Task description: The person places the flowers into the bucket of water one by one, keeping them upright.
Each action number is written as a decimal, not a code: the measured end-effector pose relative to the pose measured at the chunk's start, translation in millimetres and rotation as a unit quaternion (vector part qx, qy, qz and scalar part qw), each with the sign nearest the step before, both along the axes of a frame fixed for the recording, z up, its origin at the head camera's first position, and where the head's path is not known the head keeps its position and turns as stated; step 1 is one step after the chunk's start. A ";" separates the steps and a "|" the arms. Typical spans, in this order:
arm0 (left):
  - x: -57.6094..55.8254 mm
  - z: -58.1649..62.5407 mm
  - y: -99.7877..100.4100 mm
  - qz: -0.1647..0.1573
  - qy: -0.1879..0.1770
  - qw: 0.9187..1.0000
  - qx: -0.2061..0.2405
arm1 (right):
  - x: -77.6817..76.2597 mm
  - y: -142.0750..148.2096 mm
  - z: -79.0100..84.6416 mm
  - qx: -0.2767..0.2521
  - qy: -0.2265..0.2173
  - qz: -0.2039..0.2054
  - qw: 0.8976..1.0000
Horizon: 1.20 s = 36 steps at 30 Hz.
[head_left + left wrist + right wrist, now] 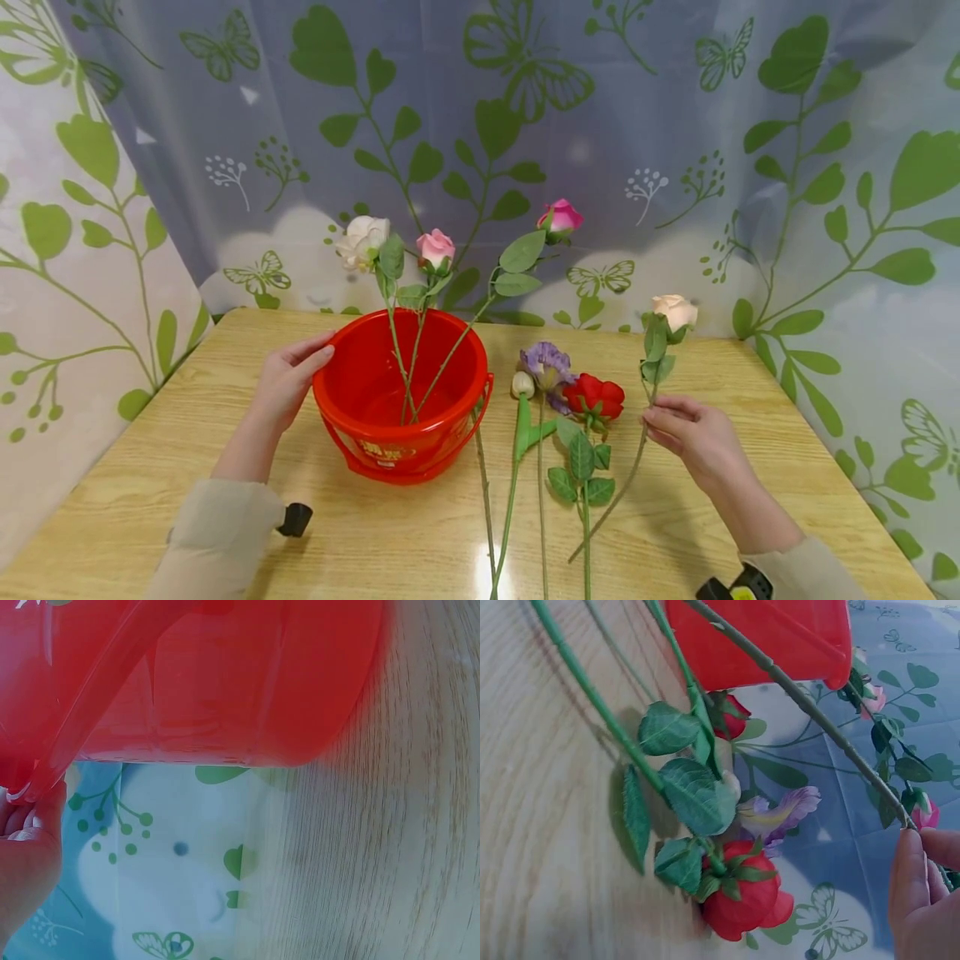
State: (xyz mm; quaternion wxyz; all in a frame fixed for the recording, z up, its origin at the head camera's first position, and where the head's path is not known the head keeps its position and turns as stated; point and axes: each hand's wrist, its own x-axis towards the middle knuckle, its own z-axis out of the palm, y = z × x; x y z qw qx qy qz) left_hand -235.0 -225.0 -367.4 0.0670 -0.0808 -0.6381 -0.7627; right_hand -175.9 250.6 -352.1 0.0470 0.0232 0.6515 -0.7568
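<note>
My left hand [288, 375] holds the left rim of a red plastic bucket [444, 446], thumb along the edge. Inside the bucket lean a white flower [363, 242], a light pink rose [436, 248] and a deep pink rose [561, 218], their stems reaching down to its bottom. To the right, my right hand [697, 437] pinches the stem of a peach rose [675, 312] between thumb and fingers. The rose stands tilted above the table, bloom up, its bare stem [802, 701] slanting down toward me.
Between bucket and right hand lie a white tulip [522, 385], a purple flower [547, 364] and a red rose [595, 395] on the wooden table [420, 542]. Another red flower [731, 715] shows beside the bucket in the right wrist view. Behind hangs a patterned curtain [450, 83].
</note>
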 end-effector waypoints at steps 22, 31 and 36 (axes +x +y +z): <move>0.5 -0.3 0.4 -0.002 -0.001 1.000 0.000 | -8.9 -23.2 37.0 -0.082 0.049 -0.005 0.995; 0.8 -1.1 0.0 -0.010 0.008 1.000 0.006 | -12.0 -35.0 59.2 -0.165 0.091 -0.014 0.982; 0.2 -1.2 0.5 -0.007 0.010 1.000 0.009 | -14.8 -43.2 72.3 -0.207 0.118 -0.022 0.971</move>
